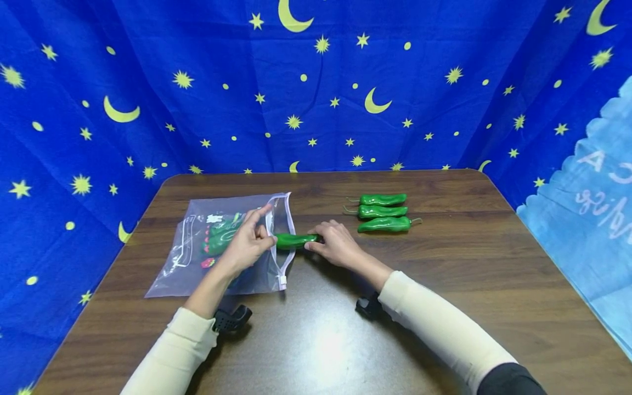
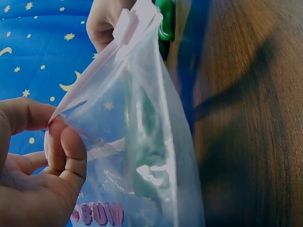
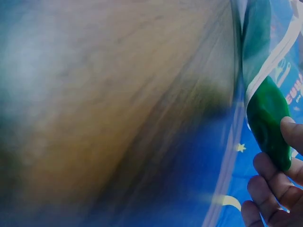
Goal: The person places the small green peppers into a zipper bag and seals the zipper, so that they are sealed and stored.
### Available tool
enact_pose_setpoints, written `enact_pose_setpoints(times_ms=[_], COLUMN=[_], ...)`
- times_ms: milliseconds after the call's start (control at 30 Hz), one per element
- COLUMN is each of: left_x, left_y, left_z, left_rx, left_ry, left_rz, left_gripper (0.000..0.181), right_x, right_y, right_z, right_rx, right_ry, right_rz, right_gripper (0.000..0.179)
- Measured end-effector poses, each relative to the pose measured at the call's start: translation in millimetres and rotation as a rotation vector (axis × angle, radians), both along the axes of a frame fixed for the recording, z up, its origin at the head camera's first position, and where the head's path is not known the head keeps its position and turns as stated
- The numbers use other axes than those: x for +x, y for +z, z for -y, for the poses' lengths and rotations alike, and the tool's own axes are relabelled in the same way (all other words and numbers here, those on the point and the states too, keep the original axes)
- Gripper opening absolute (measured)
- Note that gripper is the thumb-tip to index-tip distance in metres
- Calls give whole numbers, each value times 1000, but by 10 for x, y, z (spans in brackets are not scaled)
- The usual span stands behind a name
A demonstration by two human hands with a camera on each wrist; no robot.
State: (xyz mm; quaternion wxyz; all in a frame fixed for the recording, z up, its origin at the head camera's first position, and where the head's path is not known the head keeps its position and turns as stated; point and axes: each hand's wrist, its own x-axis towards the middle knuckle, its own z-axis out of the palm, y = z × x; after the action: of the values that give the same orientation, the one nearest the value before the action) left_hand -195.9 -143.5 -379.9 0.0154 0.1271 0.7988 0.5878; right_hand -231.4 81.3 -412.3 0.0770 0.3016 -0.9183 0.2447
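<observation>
Head view, glossy green pepper (image 1: 301,240), right hand (image 1: 337,244) pinching it, left hand (image 1: 246,244) pinching translucent bag (image 1: 197,280)

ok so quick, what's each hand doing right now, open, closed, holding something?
Left hand: closed, pinching the clear bag at its opening.
Right hand: closed, holding a green pepper partly in the bag's mouth.

Green pepper (image 3: 269,124) in the right grip (image 3: 281,186), partway into a pale-rimmed clear bag (image 3: 279,53)
</observation>
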Motion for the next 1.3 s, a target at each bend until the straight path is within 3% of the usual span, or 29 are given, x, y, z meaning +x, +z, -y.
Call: enact_pose_setpoints(times_ms=[867,1300], left_x=[17,1], left_y=[45,13], left_z=[-9,13], left_rx=[4,9], left_ry=[-7,-1], left_rz=[-3,-6], left_gripper=[76,75], right_x=[-107,-56], right_y=[-64,-35], right_z=[248,-60], right_rx=[106,53], right_ry=[29,-5], right_rz=[20,34], right_gripper=[29,34])
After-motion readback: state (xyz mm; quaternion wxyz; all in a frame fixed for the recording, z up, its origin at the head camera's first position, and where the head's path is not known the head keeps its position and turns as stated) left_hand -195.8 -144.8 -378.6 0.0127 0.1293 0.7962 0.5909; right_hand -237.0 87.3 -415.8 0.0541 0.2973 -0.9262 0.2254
